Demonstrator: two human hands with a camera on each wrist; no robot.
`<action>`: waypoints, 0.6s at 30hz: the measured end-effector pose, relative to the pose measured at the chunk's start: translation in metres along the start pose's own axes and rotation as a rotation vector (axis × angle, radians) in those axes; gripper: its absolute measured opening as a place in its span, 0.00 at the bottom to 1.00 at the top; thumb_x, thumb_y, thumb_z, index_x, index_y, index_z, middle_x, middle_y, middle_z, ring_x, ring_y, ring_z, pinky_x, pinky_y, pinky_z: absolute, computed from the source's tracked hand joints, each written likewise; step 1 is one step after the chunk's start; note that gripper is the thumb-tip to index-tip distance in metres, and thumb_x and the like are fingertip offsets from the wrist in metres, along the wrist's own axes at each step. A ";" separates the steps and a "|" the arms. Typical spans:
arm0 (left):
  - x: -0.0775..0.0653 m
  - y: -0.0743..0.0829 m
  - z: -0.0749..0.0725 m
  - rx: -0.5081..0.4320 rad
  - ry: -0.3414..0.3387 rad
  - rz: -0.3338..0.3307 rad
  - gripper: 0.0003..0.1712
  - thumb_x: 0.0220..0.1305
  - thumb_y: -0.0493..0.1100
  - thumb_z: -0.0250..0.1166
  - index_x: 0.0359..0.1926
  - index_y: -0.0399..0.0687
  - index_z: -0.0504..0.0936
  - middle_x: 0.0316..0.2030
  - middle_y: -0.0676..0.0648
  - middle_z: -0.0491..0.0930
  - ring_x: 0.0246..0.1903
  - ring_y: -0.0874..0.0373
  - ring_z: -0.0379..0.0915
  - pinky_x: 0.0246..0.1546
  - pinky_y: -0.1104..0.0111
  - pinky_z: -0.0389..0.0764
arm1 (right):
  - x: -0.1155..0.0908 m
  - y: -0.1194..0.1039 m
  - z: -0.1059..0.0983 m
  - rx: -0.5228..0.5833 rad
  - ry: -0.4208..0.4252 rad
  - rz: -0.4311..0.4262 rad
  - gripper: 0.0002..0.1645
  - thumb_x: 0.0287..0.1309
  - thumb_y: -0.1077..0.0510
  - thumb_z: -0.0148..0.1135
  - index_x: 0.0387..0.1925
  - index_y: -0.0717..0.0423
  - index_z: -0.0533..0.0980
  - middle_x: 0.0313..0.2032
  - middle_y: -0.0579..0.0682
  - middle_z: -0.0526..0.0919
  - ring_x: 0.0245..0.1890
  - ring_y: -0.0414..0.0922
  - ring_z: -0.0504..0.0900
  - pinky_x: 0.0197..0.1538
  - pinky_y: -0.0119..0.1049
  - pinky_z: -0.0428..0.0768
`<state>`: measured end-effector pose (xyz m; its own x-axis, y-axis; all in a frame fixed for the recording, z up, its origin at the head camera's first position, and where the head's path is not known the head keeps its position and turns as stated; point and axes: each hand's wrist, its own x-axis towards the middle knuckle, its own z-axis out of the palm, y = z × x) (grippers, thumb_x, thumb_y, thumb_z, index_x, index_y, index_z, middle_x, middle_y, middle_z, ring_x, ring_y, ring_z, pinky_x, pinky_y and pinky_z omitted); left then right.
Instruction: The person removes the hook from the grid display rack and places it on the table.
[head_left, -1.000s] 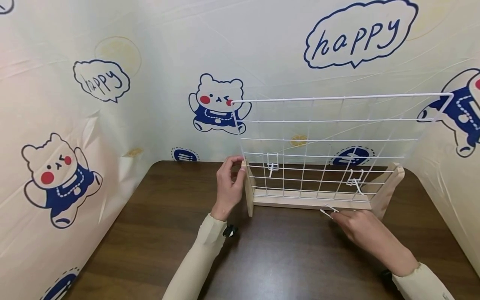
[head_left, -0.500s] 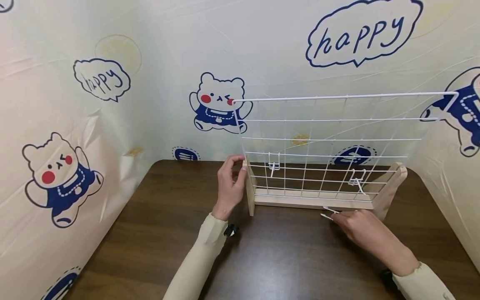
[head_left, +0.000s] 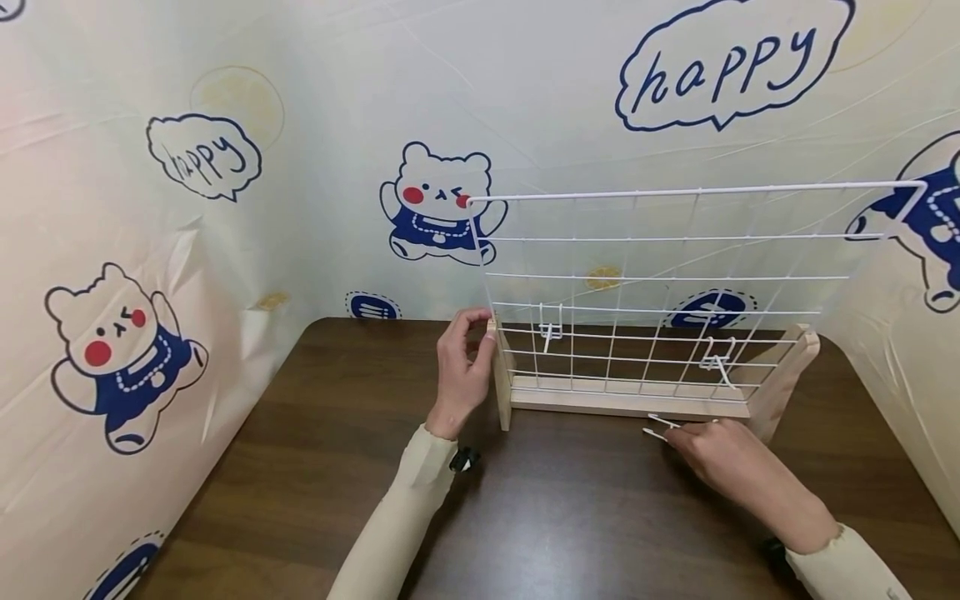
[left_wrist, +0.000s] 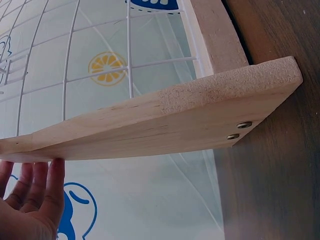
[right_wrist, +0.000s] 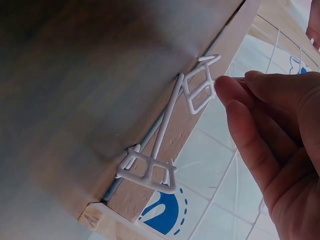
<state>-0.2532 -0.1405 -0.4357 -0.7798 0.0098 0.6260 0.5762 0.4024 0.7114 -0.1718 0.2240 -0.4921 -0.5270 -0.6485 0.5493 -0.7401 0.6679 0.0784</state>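
Observation:
A rack with a white wire grid stands between wooden side panels on the table. My left hand grips the upper end of the left side panel, thumb at its near edge. In the left wrist view, straight fingers press its outer face. Low by the base plank, my right hand pinches a white wire hook, its prongs pointing left. The right wrist view shows this hook at the fingertips, and a second white hook overlapping the plank.
Two white hooks hang on the grid, a left hook and a right hook. The right side panel rises behind my right hand. A printed cloth encloses the dark wooden table at the back and sides.
The head view has shifted slightly, so the rack appears a little farther right and higher. Both hands keep the same holds.

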 end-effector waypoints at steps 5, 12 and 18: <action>0.001 0.001 0.001 -0.006 0.008 -0.010 0.13 0.72 0.36 0.60 0.54 0.40 0.82 0.50 0.41 0.84 0.48 0.49 0.82 0.38 0.61 0.87 | 0.001 -0.002 -0.001 0.001 -0.035 0.014 0.13 0.50 0.66 0.66 0.23 0.47 0.72 0.19 0.41 0.81 0.15 0.38 0.77 0.18 0.36 0.70; 0.000 0.001 0.001 0.002 0.009 -0.014 0.13 0.71 0.36 0.61 0.54 0.39 0.82 0.50 0.41 0.84 0.48 0.50 0.82 0.37 0.69 0.85 | 0.001 -0.007 -0.003 -0.006 -0.109 0.042 0.16 0.50 0.66 0.69 0.21 0.46 0.71 0.19 0.40 0.80 0.15 0.38 0.76 0.18 0.35 0.70; 0.000 0.000 0.000 0.004 0.002 -0.004 0.13 0.74 0.38 0.59 0.55 0.41 0.82 0.50 0.42 0.84 0.48 0.51 0.82 0.38 0.65 0.86 | 0.003 -0.010 -0.006 0.026 -0.153 0.075 0.24 0.48 0.66 0.73 0.17 0.42 0.66 0.16 0.35 0.75 0.15 0.34 0.73 0.18 0.33 0.66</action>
<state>-0.2537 -0.1404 -0.4360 -0.7818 0.0064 0.6235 0.5718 0.4065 0.7127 -0.1633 0.2176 -0.4869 -0.6367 -0.6468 0.4198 -0.7060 0.7079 0.0199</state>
